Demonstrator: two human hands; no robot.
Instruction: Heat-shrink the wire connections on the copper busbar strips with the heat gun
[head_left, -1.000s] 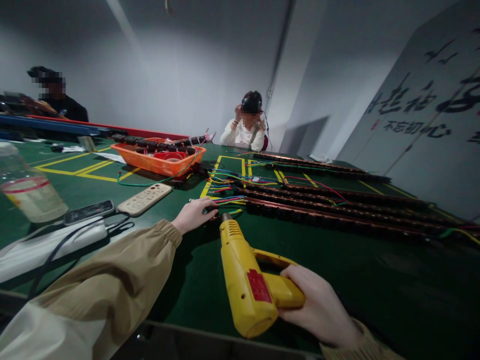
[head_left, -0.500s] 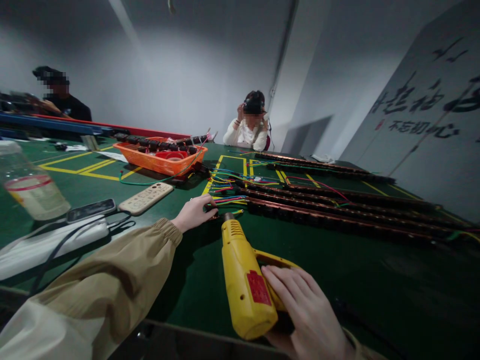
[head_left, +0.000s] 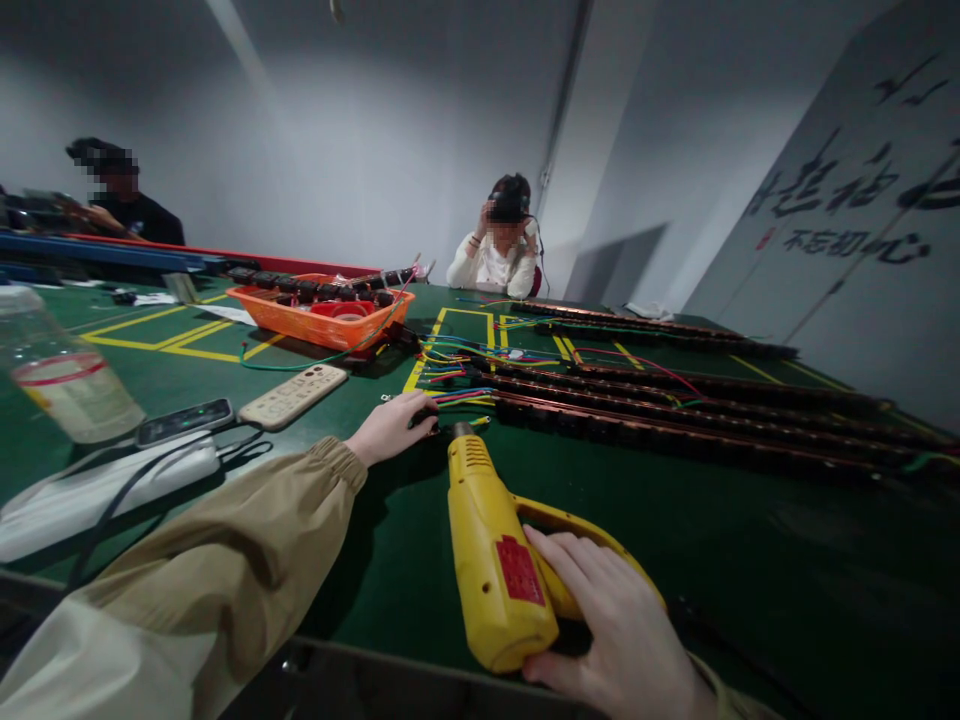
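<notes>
My right hand (head_left: 611,610) is wrapped around the handle side of a yellow heat gun (head_left: 491,555), its thumb by the rear end. The gun points away from me, its metal nozzle (head_left: 460,430) close to my left hand's fingertips. My left hand (head_left: 395,425) is closed at the ends of several coloured wires (head_left: 461,397); its fingers partly hide what they pinch. A small metal terminal (head_left: 385,398) pokes out behind that hand. The wires run right into long dark bars with copper-coloured strips (head_left: 600,425), lying side by side on the green table.
An orange basket (head_left: 322,325) holds black parts. At the left are a plastic jar (head_left: 75,390), a phone (head_left: 185,422), a beige patterned phone-like object (head_left: 292,397) and a white power strip (head_left: 112,490) with cables. Two people (head_left: 495,250) sit beyond the table (head_left: 420,600).
My right hand has shifted its grip, the thumb now showing behind the heat gun, whose handle has swung slightly right. My left hand stays at the wires; a terminal now shows behind it.
</notes>
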